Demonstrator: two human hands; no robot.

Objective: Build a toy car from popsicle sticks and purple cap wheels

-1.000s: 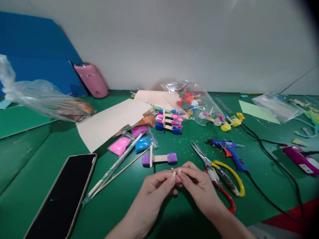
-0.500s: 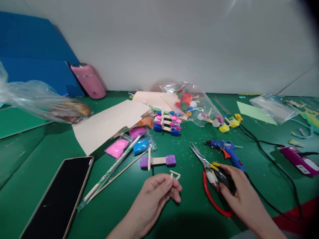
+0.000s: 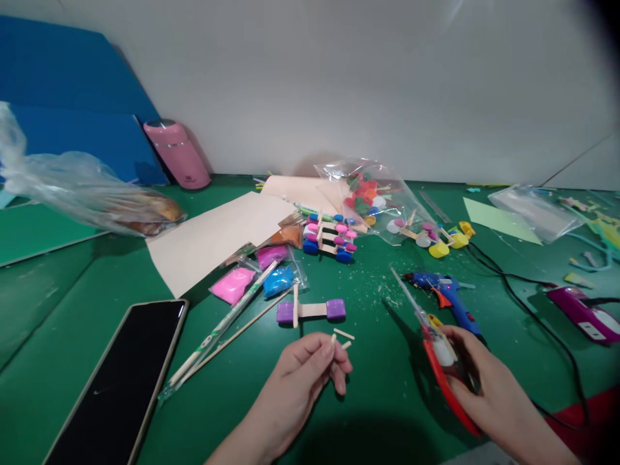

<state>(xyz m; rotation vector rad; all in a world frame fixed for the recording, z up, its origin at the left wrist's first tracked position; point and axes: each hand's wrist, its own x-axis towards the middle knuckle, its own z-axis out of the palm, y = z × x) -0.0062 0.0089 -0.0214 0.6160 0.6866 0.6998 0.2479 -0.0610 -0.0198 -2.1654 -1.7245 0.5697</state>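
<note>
My left hand (image 3: 305, 381) is closed in a pinch on a short wooden stick (image 3: 333, 338), whose pale end pokes out above the thumb. Just past the fingertips is another short stick piece (image 3: 344, 334), with the end of one more beside the fingers. On the right, my right hand (image 3: 484, 387) grips a pair of scissors (image 3: 448, 381) by the red, black and yellow handle. They are tilted above the table, blades pointing away, with a shadow below. Ahead of my left hand lies a wooden stick piece with purple clay ends (image 3: 312, 310) and a crosswise stick.
A blue glue gun (image 3: 443, 294) with a cord lies beyond the scissors. A phone (image 3: 116, 381) rests at left, near a wrapped stick and bags of coloured clay (image 3: 233, 284). Small clay-and-stick models (image 3: 329, 239) and a pink bottle (image 3: 178, 154) stand farther back.
My right hand has lifted the scissors off the table and turned them, blades tilting up. The left hand stays nearly in place, still pinching the stick. The view has shifted slightly.
</note>
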